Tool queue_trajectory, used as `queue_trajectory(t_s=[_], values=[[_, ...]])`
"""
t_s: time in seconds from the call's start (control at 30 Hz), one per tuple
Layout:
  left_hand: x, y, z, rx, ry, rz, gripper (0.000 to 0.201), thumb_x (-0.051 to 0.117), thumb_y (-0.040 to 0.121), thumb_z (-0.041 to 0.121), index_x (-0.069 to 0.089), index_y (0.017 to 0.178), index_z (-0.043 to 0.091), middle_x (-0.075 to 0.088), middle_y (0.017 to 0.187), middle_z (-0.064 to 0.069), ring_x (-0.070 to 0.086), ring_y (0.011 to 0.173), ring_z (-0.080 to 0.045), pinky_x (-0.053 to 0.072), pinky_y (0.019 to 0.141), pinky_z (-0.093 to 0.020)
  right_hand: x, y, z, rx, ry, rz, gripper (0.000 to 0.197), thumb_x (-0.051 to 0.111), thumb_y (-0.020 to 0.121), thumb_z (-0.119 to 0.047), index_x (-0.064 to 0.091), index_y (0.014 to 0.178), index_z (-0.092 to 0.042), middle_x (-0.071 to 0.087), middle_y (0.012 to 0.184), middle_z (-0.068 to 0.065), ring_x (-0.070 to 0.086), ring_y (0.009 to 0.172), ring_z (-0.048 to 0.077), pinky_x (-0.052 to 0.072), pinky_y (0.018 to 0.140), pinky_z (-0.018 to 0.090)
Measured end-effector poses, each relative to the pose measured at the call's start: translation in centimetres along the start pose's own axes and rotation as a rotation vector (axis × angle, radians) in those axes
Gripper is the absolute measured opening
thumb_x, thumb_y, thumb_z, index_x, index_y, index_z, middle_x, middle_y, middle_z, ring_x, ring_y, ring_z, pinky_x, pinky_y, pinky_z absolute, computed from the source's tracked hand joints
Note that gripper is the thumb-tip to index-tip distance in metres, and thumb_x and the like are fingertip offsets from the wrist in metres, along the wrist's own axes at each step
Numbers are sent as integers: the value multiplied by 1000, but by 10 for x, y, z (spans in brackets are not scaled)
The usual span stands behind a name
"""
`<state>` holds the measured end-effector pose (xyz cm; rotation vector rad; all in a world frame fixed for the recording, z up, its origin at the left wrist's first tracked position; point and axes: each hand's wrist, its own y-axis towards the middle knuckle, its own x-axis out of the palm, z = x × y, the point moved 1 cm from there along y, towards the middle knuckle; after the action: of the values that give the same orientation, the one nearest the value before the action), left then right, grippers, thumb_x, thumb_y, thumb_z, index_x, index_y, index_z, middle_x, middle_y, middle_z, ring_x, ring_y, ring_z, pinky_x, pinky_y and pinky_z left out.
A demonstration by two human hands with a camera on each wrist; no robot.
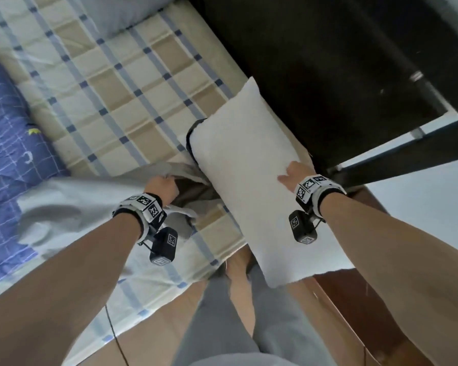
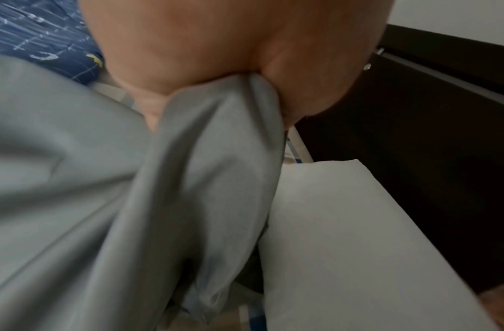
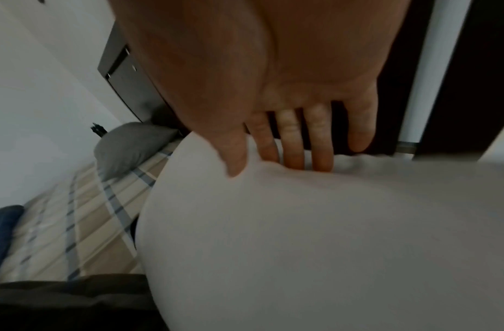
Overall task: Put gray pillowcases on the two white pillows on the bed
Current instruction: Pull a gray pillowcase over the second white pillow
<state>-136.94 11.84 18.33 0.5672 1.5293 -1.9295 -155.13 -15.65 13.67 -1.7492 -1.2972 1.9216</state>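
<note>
Your forearms fill the bottom of the head view, both w/ tagged wrist bands. Your left hand (image 1: 161, 186) is fisted round a bunch of the gray pillowcase (image 1: 72, 204); in the left wrist view the cloth (image 2: 216, 170) is gathered tight into the curled fingers and hangs down from them. Rest of the case spreads out to the left over the plaid sheet (image 1: 111, 83), its edge reaching the blue quilt (image 1: 3, 122).

Your right hand (image 1: 292, 171) grips the white pillow (image 1: 243, 165) at its right edge, approx mid-length. Right wrist view: thumb (image 3: 233, 152) dug into the near face, four fingers (image 3: 293, 145) wrapped over the edge, slightly spread. Pillow is tilted, far end over the bed near the dark headboard (image 1: 328, 62), near end hanging off the mattress above your legs. Its left side sits just beside the pillowcase bunch; can't tell if any of it is inside yet.

Second pillow (image 3: 129, 145), already gray, lies at the far end of the bed.
</note>
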Motion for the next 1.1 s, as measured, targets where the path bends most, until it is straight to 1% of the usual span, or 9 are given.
queue_trajectory(t_s=[0.1, 0.27, 0.4, 0.5, 0.57, 0.7, 0.93, 1.03, 1.1], values=[[19, 10, -7, 16, 21, -37, 42, 35, 103, 23, 59, 119, -8, 59, 124, -27, 55, 116, -39, 42, 87, -37, 20, 9, 6, 113, 68, -1, 92, 64, 76, -62, 27, 145, -12, 42, 141, 14, 48, 127, 35, 45, 101, 47], [34, 32, -8, -17, 27, -59, 42, 35, 103, 24, 59, 118, -8, 59, 123, -28, 55, 114, -40, 26, 54, -19, 13, 44, -14, 83, 92, 113, 109, 68, 71, -66, 16, 150, -12, 29, 149, 16, 32, 136, 39, 34, 109, 52], [39, 45, 2, -64, -111, -15, 40, 36, 103, 23, 57, 121, -6, 60, 124, -26, 58, 81, -22, 31, 57, -18, 9, 78, -34, -2, 29, 70, 125, 69, 63, -73, 2, 153, -18, 12, 158, 11, 18, 143, 39, 24, 115, 52], [45, 56, 9, -6, 5, 40, 36, 33, 103, 10, 44, 134, -5, 59, 129, -16, 62, 104, -24, 48, 80, -27, 14, 102, -54, -55, -16, 30, 136, 73, 56, -74, -8, 152, -22, -3, 160, 11, 6, 146, 41, 17, 116, 57], [50, 63, 13, -47, -58, 57, 36, 34, 103, 14, 48, 130, -7, 60, 127, -18, 60, 105, -31, 47, 78, -28, 17, 119, -61, -41, -21, 1, 143, 76, 52, -72, -14, 151, -22, -9, 160, 12, 1, 146, 43, 14, 115, 62], [59, 73, 11, -129, -85, 37, 40, 35, 102, 23, 59, 113, -8, 60, 116, -28, 56, 101, -38, 37, 77, -38, 34, 142, -62, 11, -21, 22, 146, 82, 47, -64, -7, 151, -13, 14, 155, 12, 20, 141, 40, 24, 112, 59], [72, 80, -9, -239, 0, 6, 47, 38, 101, 31, 59, 111, -9, 61, 113, -28, 57, 100, -39, 37, 75, -36, 54, 147, -52, 18, 105, -98, 93, 84, 61, -40, 37, 133, -8, 56, 131, 8, 54, 121, 29, 43, 104, 39], [66, 67, -5, -252, 39, -11, 53, 36, 102, 37, 57, 113, -11, 60, 115, -29, 57, 104, -41, 43, 85, -40, 30, 125, -49, -63, 141, -71, 34, 76, 73, -22, 61, 101, -12, 66, 110, 9, 62, 96, 28, 51, 87, 29], [59, 59, -1, -232, 77, -19, 47, 34, 103, 34, 54, 113, -7, 57, 121, -30, 55, 112, -43, 43, 93, -42, 15, 106, -46, -125, 162, -30, 14, 70, 76, -17, 57, 76, -14, 65, 93, 9, 60, 83, 27, 53, 82, 31]])
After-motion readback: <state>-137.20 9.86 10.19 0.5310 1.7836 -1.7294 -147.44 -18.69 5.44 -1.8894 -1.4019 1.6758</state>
